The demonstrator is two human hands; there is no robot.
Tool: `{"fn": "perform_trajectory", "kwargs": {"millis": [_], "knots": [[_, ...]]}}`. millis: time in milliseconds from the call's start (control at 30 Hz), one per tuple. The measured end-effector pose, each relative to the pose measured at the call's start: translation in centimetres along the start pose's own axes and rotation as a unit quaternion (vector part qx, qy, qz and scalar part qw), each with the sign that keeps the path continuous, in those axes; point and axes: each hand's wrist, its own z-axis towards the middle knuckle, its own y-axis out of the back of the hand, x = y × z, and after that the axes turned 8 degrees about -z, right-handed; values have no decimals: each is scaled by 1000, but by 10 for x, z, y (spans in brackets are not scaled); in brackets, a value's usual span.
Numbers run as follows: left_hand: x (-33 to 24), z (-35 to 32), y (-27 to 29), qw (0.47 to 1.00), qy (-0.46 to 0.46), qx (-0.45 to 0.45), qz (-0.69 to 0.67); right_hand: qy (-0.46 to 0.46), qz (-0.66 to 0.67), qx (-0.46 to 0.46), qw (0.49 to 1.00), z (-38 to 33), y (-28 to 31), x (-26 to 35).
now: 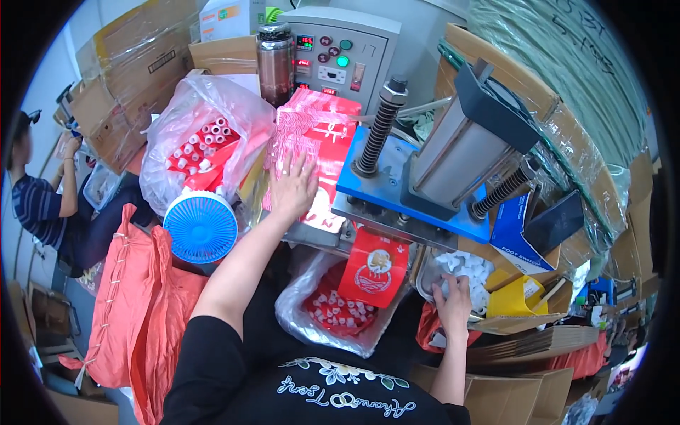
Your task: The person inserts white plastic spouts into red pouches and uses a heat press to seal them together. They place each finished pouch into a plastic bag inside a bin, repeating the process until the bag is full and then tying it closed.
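Observation:
My left hand (293, 188) lies on a stack of red printed plastic pouches (322, 134), its fingers stretched out and spread. My right hand (454, 303) reaches into a tray of small white plastic pieces (467, 268). Its fingers are curled down among them, and what they grip is hidden. Between my hands, a single red pouch (374, 268) hangs below the front edge of a press with a blue plate (382, 185). Under it, an open clear plastic bag (290, 301) contains red pouches with white spouts (341, 312).
A metal cylinder (464, 134) and spring posts rise from the press. A control box (347, 53) and dark bottle (275, 67) stand behind. To the left are a blue fan (200, 227), a bag of spouted pouches (166, 142) and red cloth (142, 312). Another person (42, 198) sits far left.

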Motion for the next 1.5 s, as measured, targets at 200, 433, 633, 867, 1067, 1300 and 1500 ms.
{"fn": "perform_trajectory", "kwargs": {"millis": [200,433,633,867,1067,1300,1500], "knots": [[-5,-30,20,990,-16,-86,-114,67,113,-154,979,25,-32,-25],[-23,-136,48,984,-75,14,-159,-258,815,52,516,40,-8,-27],[-40,-120,90,924,-6,-11,-382,-187,599,33,778,22,-1,-12],[-86,-176,60,755,158,189,-608,114,374,103,915,17,54,85],[-89,-202,40,690,186,202,-670,124,343,251,897,13,51,84],[-99,-208,45,701,218,299,-610,114,428,262,857,14,49,80],[-91,-213,27,765,161,161,-602,120,342,308,879,15,38,84]]}}
